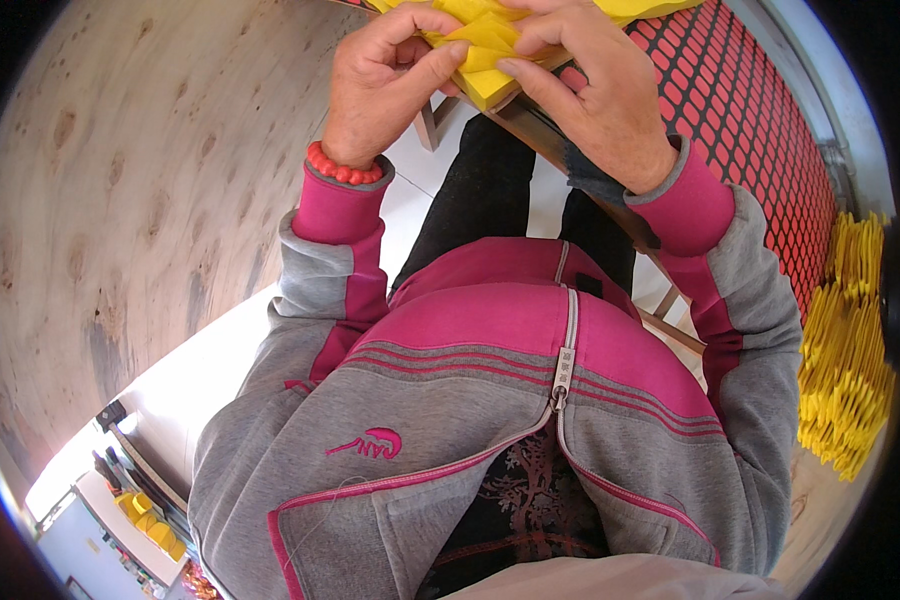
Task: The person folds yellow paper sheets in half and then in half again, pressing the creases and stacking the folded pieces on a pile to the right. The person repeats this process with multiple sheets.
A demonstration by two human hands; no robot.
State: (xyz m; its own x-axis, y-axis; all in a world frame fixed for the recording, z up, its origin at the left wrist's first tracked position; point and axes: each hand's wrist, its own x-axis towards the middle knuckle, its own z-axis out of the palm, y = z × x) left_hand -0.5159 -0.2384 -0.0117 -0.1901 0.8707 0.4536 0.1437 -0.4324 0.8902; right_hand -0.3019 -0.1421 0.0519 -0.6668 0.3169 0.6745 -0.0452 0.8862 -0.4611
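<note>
At twelve o'clock, near the top rim, sits the yellow folded piece (486, 60); its layers could slip or crease skewed if either thumb lets up or presses unevenly. Looks bright, matte, thin-layered, with overlapping folds and crisp creases; paper or cloth, can't tell. Left hand (378, 85) pinches its left side, right hand (610, 95) its right, fingers narrow. Red patterned cover (735, 120) at two, yellow pleated stack (845, 350) toward four, wood-grain board (120, 180) at ten.
</note>
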